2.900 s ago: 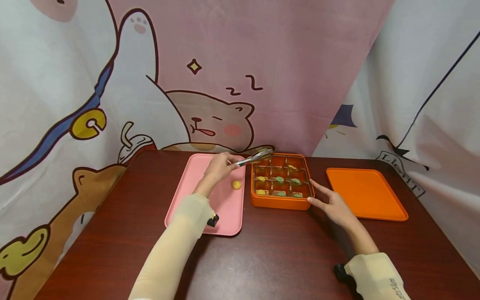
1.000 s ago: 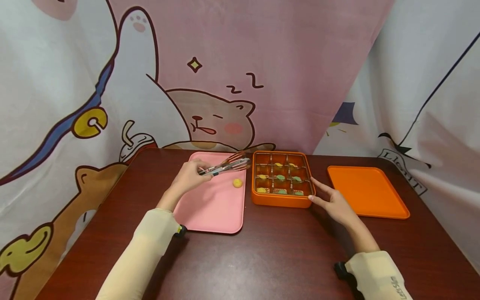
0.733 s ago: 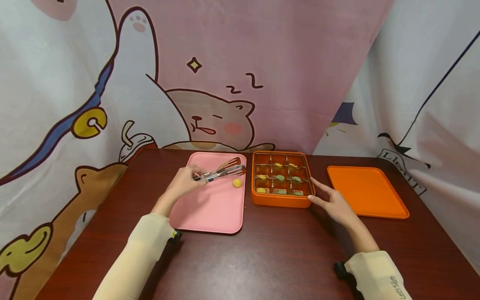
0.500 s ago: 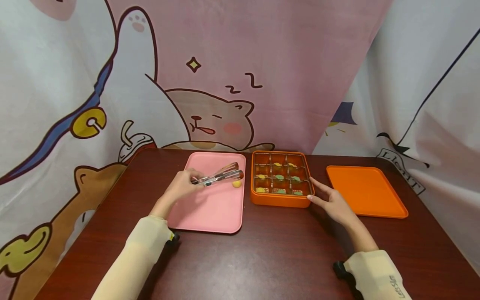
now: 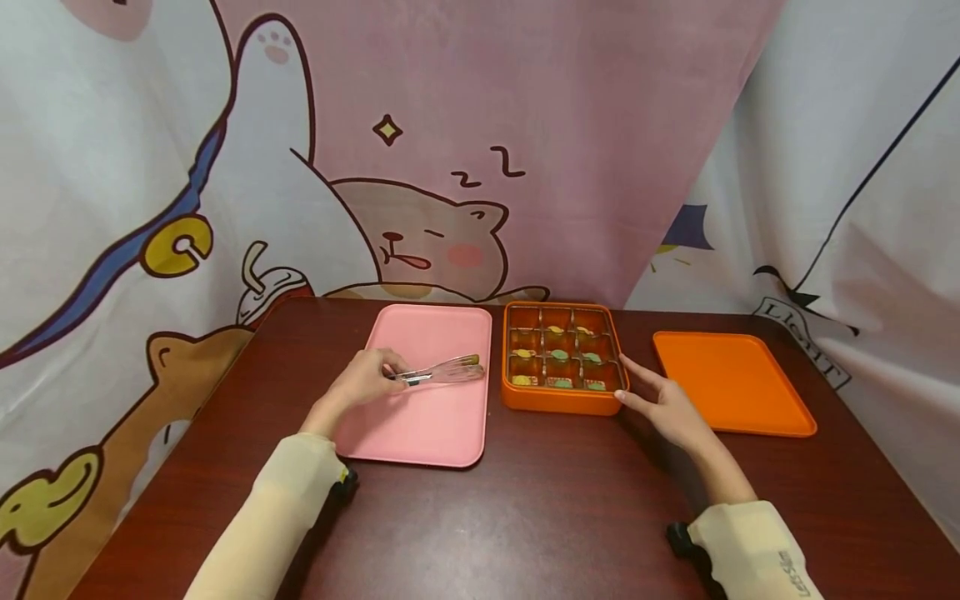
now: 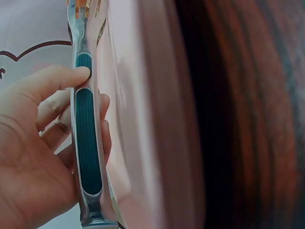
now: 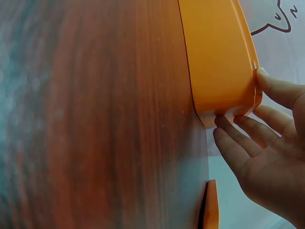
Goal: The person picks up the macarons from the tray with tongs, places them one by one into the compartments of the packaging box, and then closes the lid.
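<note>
My left hand holds metal tongs low over the pink tray. In the left wrist view the thumb presses the tongs' green handle inset, with fingers behind. The slotted ends lie where a round yellow piece was; I cannot tell whether they grip it. My right hand touches the near right corner of an orange box, thumb at the rim and fairly straight fingers against the side, also seen in the right wrist view. Clear dividers split the box into several compartments, most holding small yellow or green pieces.
To the right of the box lies a flat orange lid or tray. Everything rests on a dark brown table. A cartoon-printed curtain hangs right behind the table.
My left hand has moved the tongs from over the box back to the pink tray, then lowered them over the yellow piece, their ends drawing closer together. The right hand stays at the box.
</note>
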Tool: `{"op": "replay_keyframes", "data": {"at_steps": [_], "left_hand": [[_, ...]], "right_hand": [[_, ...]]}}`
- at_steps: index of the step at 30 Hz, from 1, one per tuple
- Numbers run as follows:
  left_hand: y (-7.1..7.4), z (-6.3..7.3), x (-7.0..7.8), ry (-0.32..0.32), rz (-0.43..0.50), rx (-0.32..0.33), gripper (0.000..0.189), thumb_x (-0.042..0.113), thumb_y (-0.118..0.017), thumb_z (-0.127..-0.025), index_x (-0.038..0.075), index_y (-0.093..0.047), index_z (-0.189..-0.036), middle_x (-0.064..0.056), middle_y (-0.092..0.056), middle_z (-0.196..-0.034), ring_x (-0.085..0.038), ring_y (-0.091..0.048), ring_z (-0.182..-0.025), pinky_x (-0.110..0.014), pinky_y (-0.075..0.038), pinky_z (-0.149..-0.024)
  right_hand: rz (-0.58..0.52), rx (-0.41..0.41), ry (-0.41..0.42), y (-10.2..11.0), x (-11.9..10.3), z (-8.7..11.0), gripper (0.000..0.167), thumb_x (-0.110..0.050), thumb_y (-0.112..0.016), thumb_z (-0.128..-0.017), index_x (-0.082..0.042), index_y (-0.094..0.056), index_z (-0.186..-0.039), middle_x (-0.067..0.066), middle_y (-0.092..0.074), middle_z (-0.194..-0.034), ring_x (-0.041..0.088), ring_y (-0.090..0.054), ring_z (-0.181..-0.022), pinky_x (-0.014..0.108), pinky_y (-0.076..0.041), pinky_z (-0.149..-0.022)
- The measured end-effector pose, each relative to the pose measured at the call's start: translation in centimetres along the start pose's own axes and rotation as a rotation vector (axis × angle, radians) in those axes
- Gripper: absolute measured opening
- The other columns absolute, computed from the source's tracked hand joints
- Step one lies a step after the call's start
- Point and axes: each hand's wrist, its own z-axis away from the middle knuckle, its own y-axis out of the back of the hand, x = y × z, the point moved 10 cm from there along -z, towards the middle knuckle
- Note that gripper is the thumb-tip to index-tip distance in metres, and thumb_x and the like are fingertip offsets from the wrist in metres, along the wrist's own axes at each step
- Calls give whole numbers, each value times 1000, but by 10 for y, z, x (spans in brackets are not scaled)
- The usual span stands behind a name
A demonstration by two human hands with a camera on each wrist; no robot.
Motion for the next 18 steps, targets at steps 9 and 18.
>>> {"op": "replay_keyframes", "data": {"at_steps": [9,18], "left_hand": [[0,0,2,-21,23,5,13,2,-77,-80,6,-77,-93,-8,-71,-86,-14,-62,-74,-24,-46,-63],[2,-1,2,-4,4,12,13,5,-77,-82,7,-78,-95,-8,-72,-88,-13,-62,-74,-24,-46,-63]], "right_hand": [[-10,2,6,0,0,0,70,-30,-61,-100,-15,-27,-158,27,-28,-159,50,-19,-148,75,-18,-110],[-14,2,4,-1,0,1,70,-29,-61,-99,-13,-28,-158,27,-30,-158,50,-20,-148,75,-18,-110]]}}
